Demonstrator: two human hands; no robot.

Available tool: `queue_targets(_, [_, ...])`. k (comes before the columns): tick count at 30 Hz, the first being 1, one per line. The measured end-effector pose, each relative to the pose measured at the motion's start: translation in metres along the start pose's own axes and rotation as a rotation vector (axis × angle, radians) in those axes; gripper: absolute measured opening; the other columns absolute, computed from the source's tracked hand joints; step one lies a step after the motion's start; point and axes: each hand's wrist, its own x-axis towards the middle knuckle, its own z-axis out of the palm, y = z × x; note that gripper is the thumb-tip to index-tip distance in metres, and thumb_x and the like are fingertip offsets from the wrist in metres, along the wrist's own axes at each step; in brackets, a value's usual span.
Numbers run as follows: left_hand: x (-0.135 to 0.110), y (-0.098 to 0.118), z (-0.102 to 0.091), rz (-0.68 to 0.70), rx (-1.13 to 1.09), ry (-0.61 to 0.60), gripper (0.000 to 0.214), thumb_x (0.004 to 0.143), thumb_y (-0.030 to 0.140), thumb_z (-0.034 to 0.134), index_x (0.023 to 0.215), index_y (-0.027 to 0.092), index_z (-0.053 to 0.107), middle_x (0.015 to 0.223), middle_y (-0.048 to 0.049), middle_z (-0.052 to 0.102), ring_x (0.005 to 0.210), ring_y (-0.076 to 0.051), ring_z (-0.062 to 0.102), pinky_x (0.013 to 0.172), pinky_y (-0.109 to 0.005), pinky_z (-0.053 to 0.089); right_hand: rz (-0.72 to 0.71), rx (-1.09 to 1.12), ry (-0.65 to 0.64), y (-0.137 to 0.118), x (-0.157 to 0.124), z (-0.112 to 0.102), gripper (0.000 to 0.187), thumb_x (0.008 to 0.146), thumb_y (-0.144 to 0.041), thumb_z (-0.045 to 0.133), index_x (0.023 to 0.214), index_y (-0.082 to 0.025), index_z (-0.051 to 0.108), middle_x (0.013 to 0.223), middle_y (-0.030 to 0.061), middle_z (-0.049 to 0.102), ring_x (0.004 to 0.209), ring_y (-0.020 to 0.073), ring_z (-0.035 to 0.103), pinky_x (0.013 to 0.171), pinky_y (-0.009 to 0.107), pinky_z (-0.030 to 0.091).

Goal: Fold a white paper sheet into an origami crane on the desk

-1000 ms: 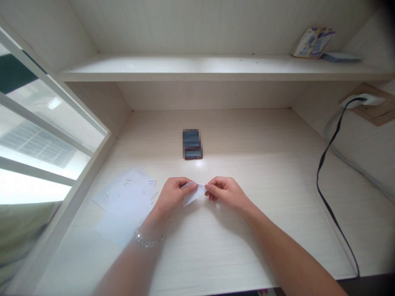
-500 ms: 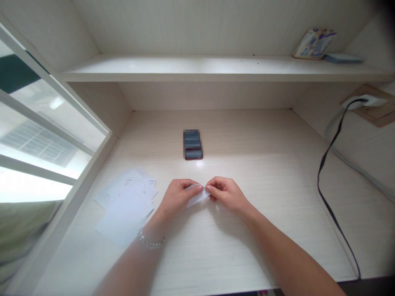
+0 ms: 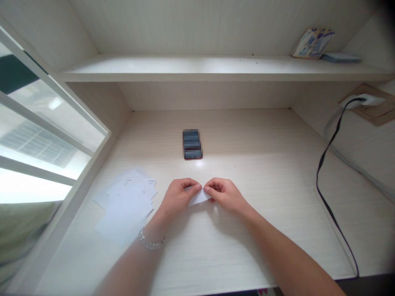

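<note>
Both hands meet over the middle of the pale wooden desk (image 3: 262, 172). My left hand (image 3: 179, 197), with a bracelet on its wrist, pinches the left end of a small white paper slip (image 3: 200, 198). My right hand (image 3: 224, 194) pinches the slip's right end, its fingertips almost touching those of the left. The slip is folded small and hangs just above the desk. Most of it is hidden by the fingers.
A loose pile of white papers (image 3: 126, 203) lies left of my hands. A dark phone (image 3: 192, 144) lies flat farther back. A black cable (image 3: 327, 164) runs from a wall plug (image 3: 365, 99) down the right side. A shelf (image 3: 216, 68) above holds a printed packet (image 3: 313, 42). A window is on the left.
My hands have drawn closer together, so less of the paper slip shows between them. They have also sunk slightly toward the desk.
</note>
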Motion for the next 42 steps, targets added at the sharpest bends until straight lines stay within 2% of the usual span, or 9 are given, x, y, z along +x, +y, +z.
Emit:
queue_targets(4, [0.003,-0.003,-0.008,-0.022,-0.007,0.081,0.030,0.076,0.041,0.054,0.074,0.015,0.067,0.076,-0.0052,0.067,0.068,-0.016,0.057,0.059,-0.025,0.041,0.052,-0.019,-0.024,-0.002,0.001,-0.007,0.017,0.078,-0.031,0.054,0.072,-0.016,0.060,0.063,0.0018,0.060,0.054,0.0120,0.053,0.053,0.024,0.041])
queue_targets(11, [0.005,-0.005,-0.012,-0.022,-0.012,0.114,0.030,0.075,0.042,0.055,0.074,0.015,0.067,0.076,-0.0051,0.067,0.068,-0.016,0.057,0.058,-0.025,0.041,0.024,-0.104,-0.048,0.000,0.001,-0.015,0.022,0.081,-0.033,0.048,0.069,-0.017,0.057,0.067,0.0029,0.062,0.059,0.0133,0.055,0.056,0.025,0.042])
queue_targets(15, [0.004,-0.005,-0.013,-0.016,0.006,0.167,0.029,0.075,0.042,0.056,0.074,0.015,0.068,0.076,-0.0047,0.068,0.068,-0.016,0.057,0.059,-0.025,0.041,-0.011,-0.137,0.018,-0.003,0.001,-0.020,0.024,0.083,-0.034,0.046,0.071,-0.017,0.058,0.069,0.0032,0.062,0.062,0.0139,0.056,0.058,0.026,0.041])
queue_targets(17, [0.004,-0.004,-0.012,-0.001,0.010,0.144,0.028,0.076,0.041,0.055,0.075,0.016,0.068,0.076,-0.0043,0.068,0.070,-0.016,0.057,0.061,-0.025,0.041,-0.020,-0.108,0.042,-0.005,0.000,-0.019,0.024,0.084,-0.036,0.045,0.078,-0.017,0.058,0.074,0.0033,0.062,0.063,0.0138,0.056,0.059,0.026,0.041])
queue_targets(19, [0.003,-0.002,-0.010,0.022,0.011,0.098,0.028,0.077,0.040,0.054,0.075,0.016,0.068,0.077,-0.0040,0.068,0.071,-0.016,0.058,0.064,-0.025,0.042,-0.030,-0.106,0.013,-0.006,-0.001,-0.015,0.023,0.084,-0.037,0.046,0.083,-0.018,0.059,0.076,0.0029,0.062,0.063,0.0136,0.055,0.058,0.025,0.040])
queue_targets(23, [0.003,0.001,-0.005,0.010,-0.026,0.040,0.028,0.076,0.041,0.056,0.075,0.016,0.069,0.077,-0.0049,0.069,0.072,-0.017,0.058,0.064,-0.026,0.043,-0.081,-0.201,-0.001,-0.004,-0.002,-0.008,0.016,0.080,-0.030,0.050,0.073,-0.018,0.059,0.066,0.0002,0.058,0.061,0.0126,0.051,0.055,0.024,0.037])
queue_targets(27, [0.004,0.001,-0.004,-0.041,-0.090,0.051,0.028,0.072,0.041,0.059,0.075,0.015,0.068,0.077,-0.0065,0.069,0.071,-0.017,0.059,0.062,-0.026,0.043,-0.059,-0.156,-0.013,-0.003,-0.001,-0.008,0.015,0.079,-0.028,0.050,0.072,-0.018,0.059,0.063,-0.0007,0.056,0.058,0.0120,0.050,0.053,0.023,0.036])
queue_targets(33, [0.000,0.002,0.001,0.004,-0.009,0.037,0.025,0.075,0.039,0.056,0.075,0.017,0.068,0.077,-0.0043,0.069,0.072,-0.017,0.059,0.064,-0.026,0.044,-0.077,-0.153,-0.003,-0.004,-0.002,-0.006,0.016,0.079,-0.028,0.050,0.078,-0.018,0.062,0.072,0.0018,0.062,0.065,0.0142,0.054,0.057,0.024,0.038])
queue_targets(42, [-0.002,0.000,0.006,0.030,0.011,-0.005,0.021,0.076,0.036,0.056,0.075,0.018,0.068,0.078,-0.0031,0.069,0.074,-0.017,0.059,0.069,-0.026,0.043,-0.076,-0.246,-0.002,-0.007,-0.004,-0.002,0.014,0.075,-0.022,0.048,0.069,-0.018,0.061,0.064,-0.0007,0.056,0.060,0.0123,0.049,0.053,0.023,0.034])
